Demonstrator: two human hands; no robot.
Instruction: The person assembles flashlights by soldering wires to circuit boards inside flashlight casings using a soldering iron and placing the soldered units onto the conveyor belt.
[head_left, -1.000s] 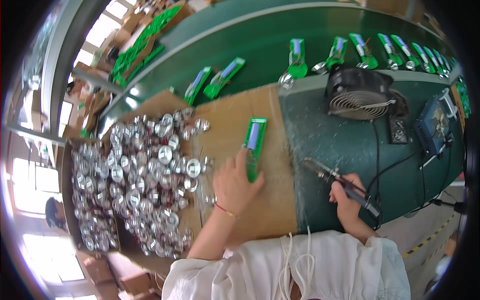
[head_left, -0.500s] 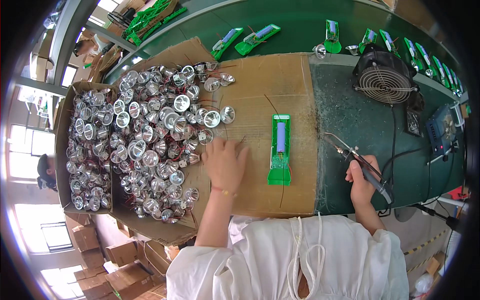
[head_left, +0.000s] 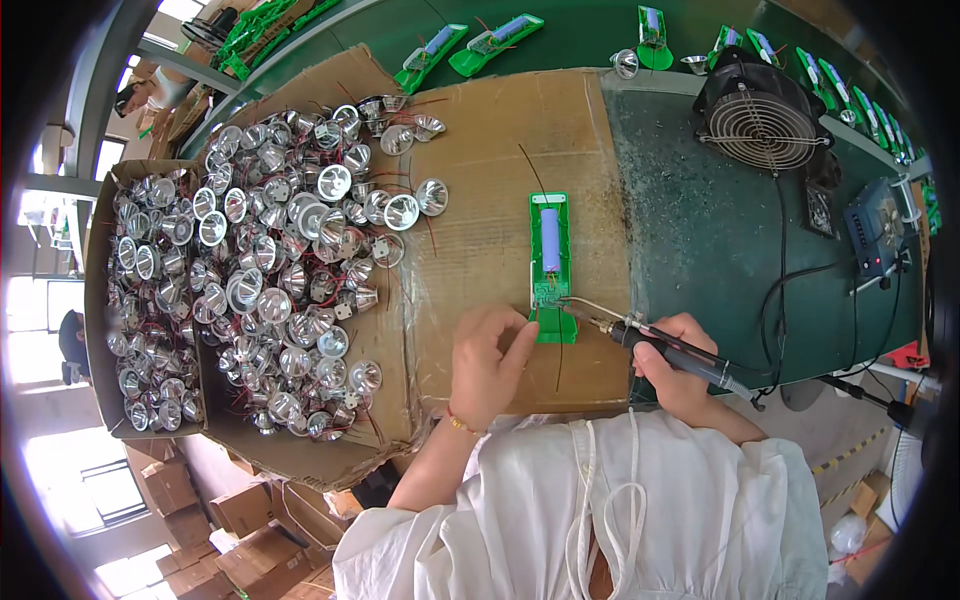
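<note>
A green plastic housing point(head_left: 552, 325) lies upright on the cardboard in front of me. It holds a lilac cylindrical battery point(head_left: 550, 240) and a small circuit board point(head_left: 547, 294); thin dark wires stick out at both ends. My right hand point(head_left: 678, 365) grips a soldering iron point(head_left: 627, 336) with a thin metal tube along it, its tip at the right side of the board. At the housing's lower left edge, my left hand point(head_left: 488, 362) has thumb and forefinger drawn together by the board. Whatever they pinch is too small to make out.
Left of the cardboard, boxes hold many silvery reflector cups point(head_left: 273, 305) with red wires. A black fan point(head_left: 762, 130) with a round grille stands at the back right, near a blue soldering station point(head_left: 872, 235). Several green housings point(head_left: 497, 45) line the far side.
My left hand has moved right, from beside the reflector cups to the housing, and its fingers have closed. My right hand has brought the iron left, its tip now over the circuit board.
</note>
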